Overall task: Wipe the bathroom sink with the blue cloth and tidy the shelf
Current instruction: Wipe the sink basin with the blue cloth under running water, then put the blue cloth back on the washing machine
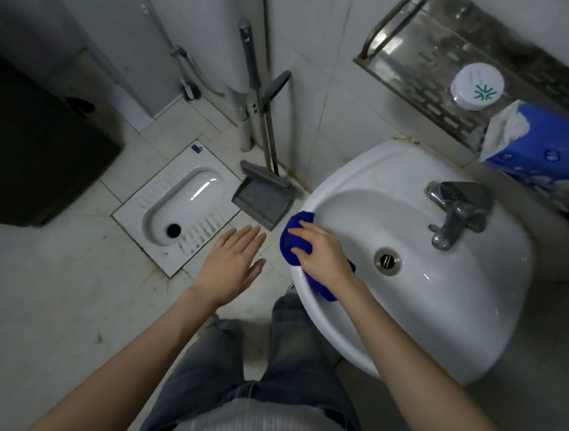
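The person is wiping the sink (472, 335), so the first half of the task is the step in hand. The right hand (321, 253) is gripping the bunched blue cloth (293, 240), with its fingers curled over the top, and is pressing it against the sink's left rim where the rim is meeting the bowl. Part of the cloth is poking out beyond the fingertips and part is showing below the wrist. The left hand (230, 265) is hanging in the air over the floor, just beside the sink, with straight, spread fingers and nothing in it.

The bowl around the drain (388, 260) and the ledge by the tap (459, 210) are lying well apart from the cloth. The next move is probably calling for a sweep along the rim and down into the bowl, working around the base of the tap.

The metal shelf (427, 56) on the wall above is looking untouched: a round white tub (476, 86) is sitting on it, and a blue tissue pack (540, 145) is standing at its near end, tilted over the edge. Tidying there is waiting, and the free left hand is looking best placed to start it.
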